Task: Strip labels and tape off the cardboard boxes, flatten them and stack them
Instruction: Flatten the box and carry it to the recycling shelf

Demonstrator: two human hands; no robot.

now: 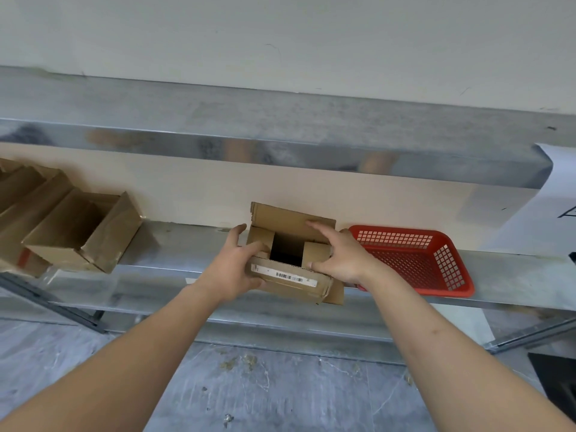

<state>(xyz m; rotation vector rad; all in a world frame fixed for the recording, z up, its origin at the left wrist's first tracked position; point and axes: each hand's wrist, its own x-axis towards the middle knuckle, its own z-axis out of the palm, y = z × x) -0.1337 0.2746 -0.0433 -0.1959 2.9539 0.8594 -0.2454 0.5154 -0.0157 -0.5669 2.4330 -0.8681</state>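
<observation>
Head view: items are listed left to right along the metal shelf (174, 244), with positions referenced to the fingers.

1. Open cardboard boxes (71, 232). A group of brown boxes with raised flaps stands at the far left of the shelf, well apart from the left hand's fingers. The nearest one has its top open and a side flap folded outward.

2. Left hand (232, 269). The hand grips the left side of the small cardboard box (293, 254). The thumb curls over the near left top edge; the other fingers wrap the left wall, with one fingertip showing at the far left corner.

3. Small cardboard box. It sits between the two hands at the front edge of the shelf, partly overhanging it. The top is open: the rear flap stands upright beyond the fingertips, two short side flaps lie inward, and a dark opening shows between them. A white barcode label (288, 276) runs along the near face, just below the thumbs of both hands.

4. Right hand (339, 260). The hand holds the right side of the box. The fingers extend over the right top flap toward the rear flap; the thumb presses the near right top edge.

5. Red plastic basket (436, 266). A perforated basket rests on the shelf just beside the right hand, on the side away from the box.
</observation>
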